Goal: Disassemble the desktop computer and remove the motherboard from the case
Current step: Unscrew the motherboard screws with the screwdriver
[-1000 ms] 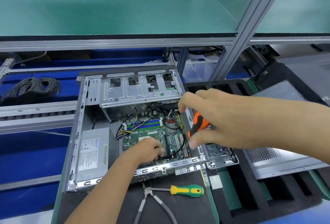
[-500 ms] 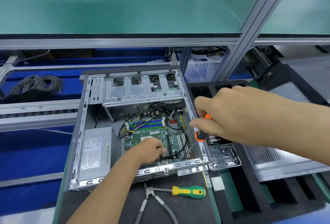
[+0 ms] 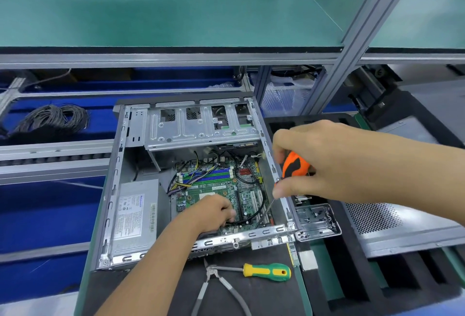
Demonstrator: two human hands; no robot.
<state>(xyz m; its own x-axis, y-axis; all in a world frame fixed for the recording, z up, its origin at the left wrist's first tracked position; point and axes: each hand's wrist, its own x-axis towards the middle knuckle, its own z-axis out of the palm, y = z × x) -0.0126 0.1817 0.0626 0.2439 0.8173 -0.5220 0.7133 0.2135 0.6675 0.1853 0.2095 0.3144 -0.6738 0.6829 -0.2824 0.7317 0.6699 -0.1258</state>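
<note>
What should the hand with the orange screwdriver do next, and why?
Probably seat the tip on a screw and turn. The right hand angles the orange screwdriver down at the motherboard's near right corner, while the left hand rests on the board.

bright, even overhead lighting with soft, faint shadows; mild glare on the metal case rim [image 3: 264, 234]; wide-angle distortion bends the shelf [image 3: 176, 13] and frame lines at the edges; slight motion blur on the right hand [image 3: 324, 162].
</note>
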